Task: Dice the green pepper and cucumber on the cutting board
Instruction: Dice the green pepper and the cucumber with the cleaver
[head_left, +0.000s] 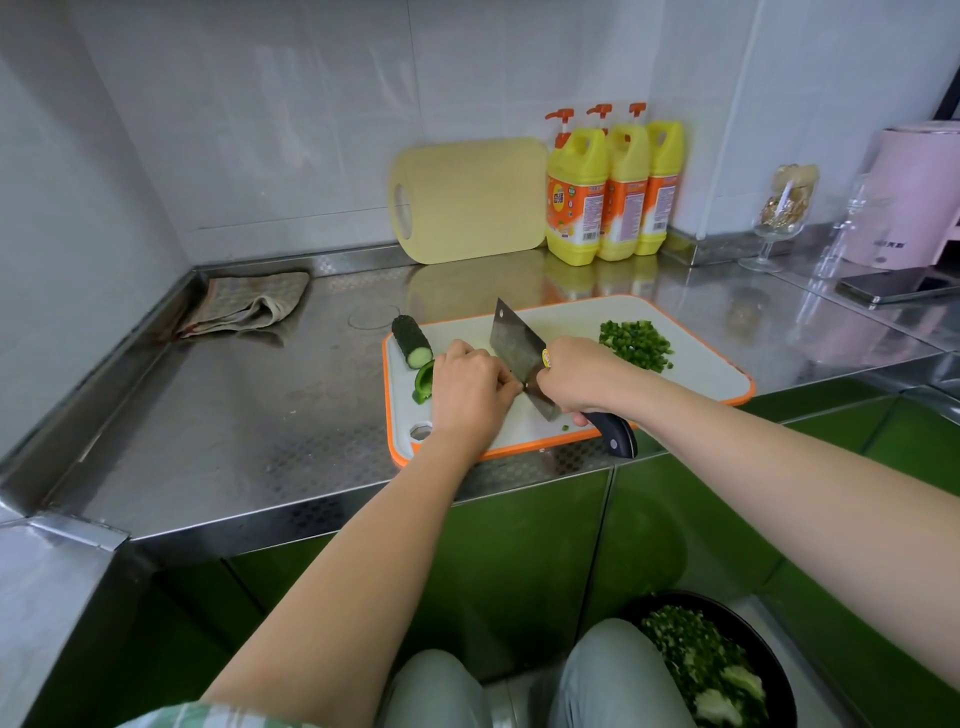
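Two-handed at mid-frame on white, orange-rimmed plastic cutting board (701, 364). Gripping black-handled steel cleaver (517, 348) with right hand (576, 376); left hand (470, 387) curled against blade, contents hidden, cannot tell. Just frame-left of left hand: curved green pepper piece (425, 382), then dark cucumber stub (412, 342), long axis upper-left to lower-right, cut end nearest. Orange labels on yellow detergent bottles (576, 197) unreadable.

The cutting board (701, 366) is white, rimmed orange. At its left edge: a dark green cucumber (410, 336), a bright green pepper piece (425, 382). The knife (515, 345) over it has a black handle. Behind it, yellow bottles (576, 208) with orange pumps; to its left, a beige checked cloth (249, 304).
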